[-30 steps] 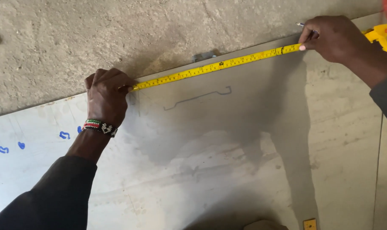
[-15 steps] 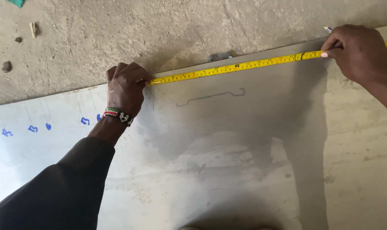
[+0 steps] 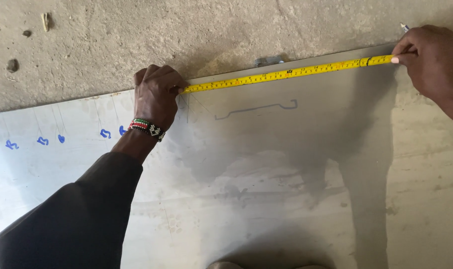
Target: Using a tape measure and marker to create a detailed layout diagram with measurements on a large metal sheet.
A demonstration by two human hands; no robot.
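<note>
Concrete floor (image 3: 136, 35) up top, rough and grey, with a few small stones and a bit of debris near the top-left corner. Below it a big metal sheet (image 3: 266, 199) fills most of the view, its top edge running up toward the right.

Your left hand (image 3: 156, 94) is curled shut, pinching the tape (image 3: 286, 74) end down at the sheet's edge; beaded wristband (image 3: 146, 128) just below it, dark sleeve (image 3: 77, 214) running down to bottom-left. Your right hand (image 3: 433, 62) is closed on the far end of the tape, thumb pressing it flat to the sheet. A thin pen-like tip (image 3: 404, 27) pokes out above that hand; can't tell exactly what it is or how it's gripped.

Tape is yellow, stretched taut between both hands, lying just inside the sheet's top edge and roughly parallel to it.

Around it:
- small metal piece (image 3: 267, 61) sits at the sheet edge, just above the tape at mid-span, close to it but whether it touches is unclear
- drawn profile line (image 3: 256, 108) on the sheet just below the tape, clear of it
- blue marks (image 3: 62, 138) in a row left of your left wrist, well off the tape
- faint scribed lines near your left hand, partly covered by it
- your shadow darkens the sheet under the tape's middle and right stretch
</note>
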